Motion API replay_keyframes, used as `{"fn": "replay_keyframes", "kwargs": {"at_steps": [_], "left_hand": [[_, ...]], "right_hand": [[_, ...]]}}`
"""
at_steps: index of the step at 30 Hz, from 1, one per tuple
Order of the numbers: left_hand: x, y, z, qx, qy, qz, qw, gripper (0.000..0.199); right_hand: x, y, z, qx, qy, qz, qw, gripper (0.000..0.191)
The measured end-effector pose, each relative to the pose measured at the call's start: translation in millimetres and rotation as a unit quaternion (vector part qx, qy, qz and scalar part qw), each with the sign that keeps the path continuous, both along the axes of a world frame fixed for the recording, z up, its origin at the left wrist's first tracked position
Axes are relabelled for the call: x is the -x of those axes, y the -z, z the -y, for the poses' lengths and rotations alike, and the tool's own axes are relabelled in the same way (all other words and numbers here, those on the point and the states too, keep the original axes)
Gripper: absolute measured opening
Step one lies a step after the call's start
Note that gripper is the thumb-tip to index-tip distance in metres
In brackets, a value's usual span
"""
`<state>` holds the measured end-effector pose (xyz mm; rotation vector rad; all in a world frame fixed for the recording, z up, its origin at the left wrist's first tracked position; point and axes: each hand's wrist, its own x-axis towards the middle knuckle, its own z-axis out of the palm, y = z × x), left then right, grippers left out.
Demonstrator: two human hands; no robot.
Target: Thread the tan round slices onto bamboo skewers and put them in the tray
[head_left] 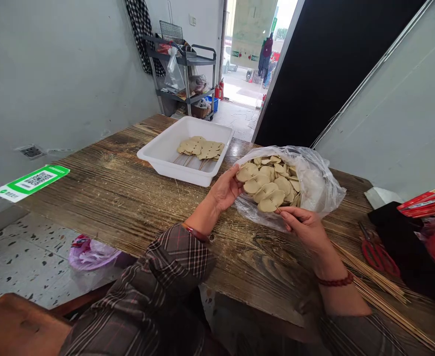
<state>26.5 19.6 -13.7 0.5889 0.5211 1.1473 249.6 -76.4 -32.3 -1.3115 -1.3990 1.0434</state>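
Note:
My right hand (303, 225) pinches the end of a thin wooden skewer (278, 209). Several flat beige round slices (271, 200) overlap in a row along it. At the row's far end, my left hand (225, 190) grips the slices, thumb on top and fingers partly hidden below. Right behind them lies an open clear plastic bag (317, 183), filled with loose slices (277, 168) of the same kind. To the left stands a white plastic tray (180, 170), where finished-looking skewers of slices (198, 148) lie with their sticks toward me.
Loose bamboo skewers (376, 282) lie beside my right forearm. Red-handled scissors (378, 254) and a black box (406, 247) sit farther right on the wooden table (128, 193). A QR-code card (32, 183) is at the left edge. Beyond stands a grey cart (198, 60) near the doorway.

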Motion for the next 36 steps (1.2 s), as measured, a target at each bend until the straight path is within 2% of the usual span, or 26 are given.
{"fn": "replay_keyframes", "kwargs": {"at_steps": [3, 10, 16, 24, 36], "left_hand": [[0.0, -0.3, -0.5, 0.001, -0.001, 0.017, 1.000, 0.030], [-5.8, -5.1, 6.1, -0.064, 0.008, 0.035, 0.997, 0.022], [-9.2, -6.3, 7.9, -0.048, -0.013, 0.021, 0.999, 0.019], [-12.3, -5.3, 10.4, -0.052, -0.026, 0.004, 0.998, 0.023], [-17.1, -2.9, 13.2, -0.044, -0.011, -0.004, 0.999, 0.028]], "right_hand": [[4.5, -1.7, 0.9, -0.011, 0.001, 0.013, 1.000, 0.029], [9.0, 5.5, -0.8, -0.026, 0.001, 0.046, 0.999, 0.030], [13.1, 13.7, -1.8, -0.047, 0.002, 0.076, 0.996, 0.031], [18.6, 12.6, -1.5, -0.054, 0.013, 0.093, 0.994, 0.031], [21.2, 18.5, -2.6, -0.071, 0.031, 0.102, 0.992, 0.031]]}}
